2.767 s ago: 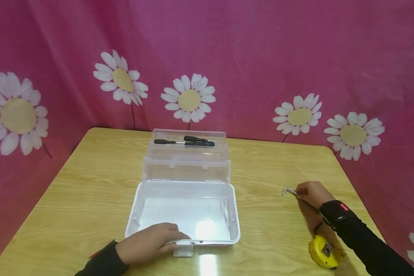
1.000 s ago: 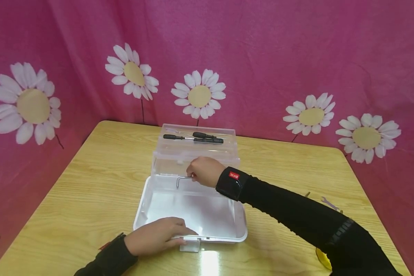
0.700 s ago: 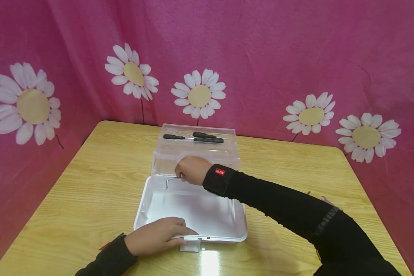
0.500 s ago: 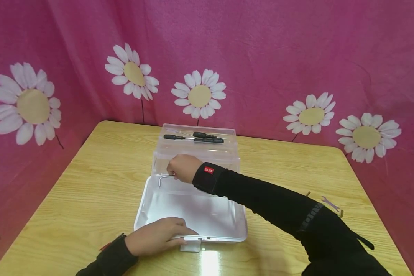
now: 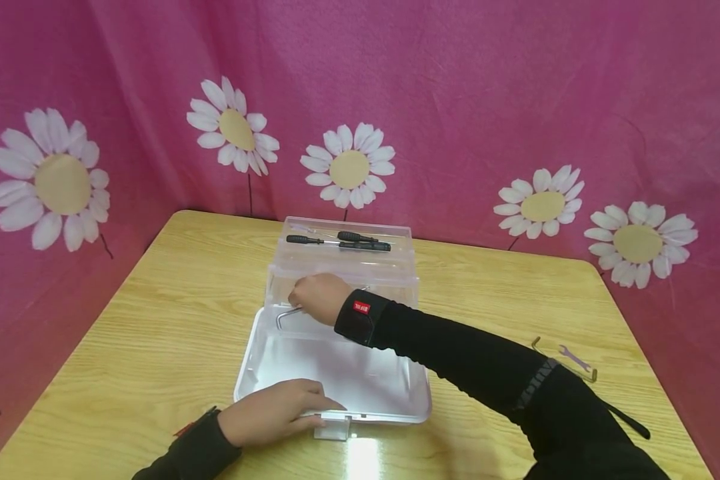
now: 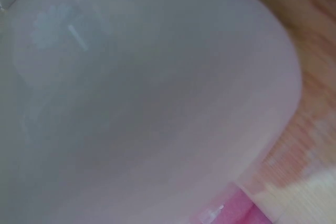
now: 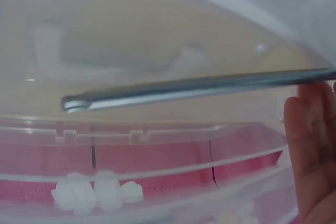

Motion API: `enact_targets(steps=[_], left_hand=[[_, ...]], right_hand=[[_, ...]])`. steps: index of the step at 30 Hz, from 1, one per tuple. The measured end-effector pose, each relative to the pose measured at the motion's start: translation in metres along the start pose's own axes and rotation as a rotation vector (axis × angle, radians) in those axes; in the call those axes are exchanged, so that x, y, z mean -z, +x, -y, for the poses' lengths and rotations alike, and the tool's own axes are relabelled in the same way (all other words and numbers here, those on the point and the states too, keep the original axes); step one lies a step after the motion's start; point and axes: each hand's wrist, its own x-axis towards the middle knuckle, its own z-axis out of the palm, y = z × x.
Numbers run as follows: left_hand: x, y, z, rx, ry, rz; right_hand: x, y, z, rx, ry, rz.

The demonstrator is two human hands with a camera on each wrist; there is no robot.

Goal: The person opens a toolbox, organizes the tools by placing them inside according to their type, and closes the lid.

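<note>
- While right hand (image 5: 319,299) is pinching key (image 5: 289,312), only head view is showing its bend (image 5: 279,317).
- Bend is facing box's (image 5: 360,363) left, shaft (image 7: 199,89) slanting lengthwise.
- Left hand (image 5: 276,413) is gripping box.

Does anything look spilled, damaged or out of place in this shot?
Nothing spilled or damaged stands out. The box stands upright on the table, its lid swung open with screwdrivers grouped loosely there. The right hand holds an L-shaped key over the box, nothing odd.
</note>
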Motion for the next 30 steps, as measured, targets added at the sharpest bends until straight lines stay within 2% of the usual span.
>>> enact_targets(steps=[8,15,23,27,30], left_hand=[[0.0,0.002,0.0,-0.01,0.003,0.003],[-0.001,0.001,-0.001,-0.022,0.024,-0.023],[-0.003,0.001,0.0,-0.031,0.028,-0.032],[-0.003,0.001,0.0,-0.037,0.027,-0.032],[-0.003,0.001,-0.001,-0.042,0.028,-0.041]], right_hand=[[0.023,-0.032,-0.012,-0.036,0.128,-0.023],[0.038,-0.085,-0.052,-0.06,0.203,-0.151],[0.039,-0.166,-0.108,-0.299,0.246,-0.281],[0.028,-0.214,-0.133,-0.408,0.256,-0.331],[0.013,-0.252,-0.15,-0.508,0.258,-0.329]])
